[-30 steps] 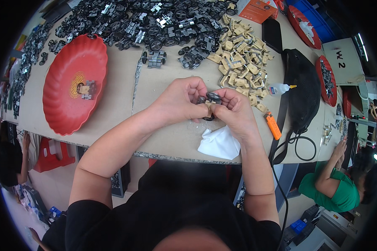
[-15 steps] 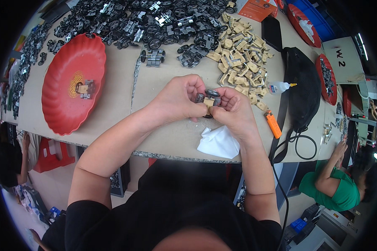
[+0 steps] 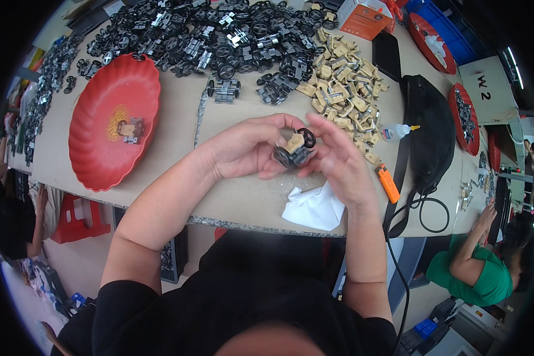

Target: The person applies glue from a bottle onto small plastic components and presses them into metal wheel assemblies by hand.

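Observation:
A small wheeled chassis [image 3: 295, 153] with dark spoked wheels and a tan piece fitted on it is between my hands, above the table. My left hand [image 3: 246, 145] grips it from the left side, its thumb against the tan piece. Close by on the right, my right hand [image 3: 341, 163] has its fingers spread, slightly blurred; whether a fingertip touches a wheel is hard to tell. A similar chassis with a tan piece [image 3: 130, 129] lies in the red scalloped tray [image 3: 89, 160]. One chassis without a tan piece [image 3: 224, 90] sits apart on the table beyond my hands.
Heaped dark wheeled chassis [image 3: 202, 38] cover the far table, beside a pile of tan pieces [image 3: 344, 83]. Around my right side lie a white cloth [image 3: 314, 207], an orange lighter [image 3: 388, 184], a small glue bottle [image 3: 396, 132] and a black bag [image 3: 430, 130]. A person in green [image 3: 471, 270] works at right.
The chassis has turned over in my left hand, showing its tan piece and wheels at a new angle. My right fingers have loosened from their pinch and spread apart.

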A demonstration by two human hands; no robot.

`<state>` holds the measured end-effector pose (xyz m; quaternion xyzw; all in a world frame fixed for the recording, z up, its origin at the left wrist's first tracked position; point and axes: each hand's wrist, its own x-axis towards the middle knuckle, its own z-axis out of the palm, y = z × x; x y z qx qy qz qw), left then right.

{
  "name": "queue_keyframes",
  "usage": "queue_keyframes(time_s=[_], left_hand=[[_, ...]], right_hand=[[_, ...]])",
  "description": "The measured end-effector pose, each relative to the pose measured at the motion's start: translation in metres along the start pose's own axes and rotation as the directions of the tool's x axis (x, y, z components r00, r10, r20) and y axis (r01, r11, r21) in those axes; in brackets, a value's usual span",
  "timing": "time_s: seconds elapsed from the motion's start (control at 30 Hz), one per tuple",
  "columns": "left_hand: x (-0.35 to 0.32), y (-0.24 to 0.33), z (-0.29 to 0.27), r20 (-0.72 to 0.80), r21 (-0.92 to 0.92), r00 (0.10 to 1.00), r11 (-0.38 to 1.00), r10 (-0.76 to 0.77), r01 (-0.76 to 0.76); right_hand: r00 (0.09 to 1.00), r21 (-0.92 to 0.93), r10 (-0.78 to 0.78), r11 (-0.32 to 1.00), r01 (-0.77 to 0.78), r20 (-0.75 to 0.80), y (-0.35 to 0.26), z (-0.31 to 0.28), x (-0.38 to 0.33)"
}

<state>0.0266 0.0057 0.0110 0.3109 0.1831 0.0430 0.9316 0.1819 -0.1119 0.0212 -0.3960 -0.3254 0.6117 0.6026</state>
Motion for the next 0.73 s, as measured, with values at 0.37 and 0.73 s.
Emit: queue_keyframes(time_s=[0.37, 0.73], left_hand=[[0.001, -0.007, -0.010, 0.110, -0.144, 0.958, 0.949, -0.265, 0.279], [-0.011, 0.015, -0.002, 0.407, 0.887, 0.805, 0.023, 0.432, -0.461]], right_hand=[[0.965, -0.441, -0.235, 0.858, 0.264, 0.121, 0.017, 0.003, 0.003], [0.955, -0.467, -0.293, 0.839, 0.280, 0.047, 0.014, -0.006, 0.000]])
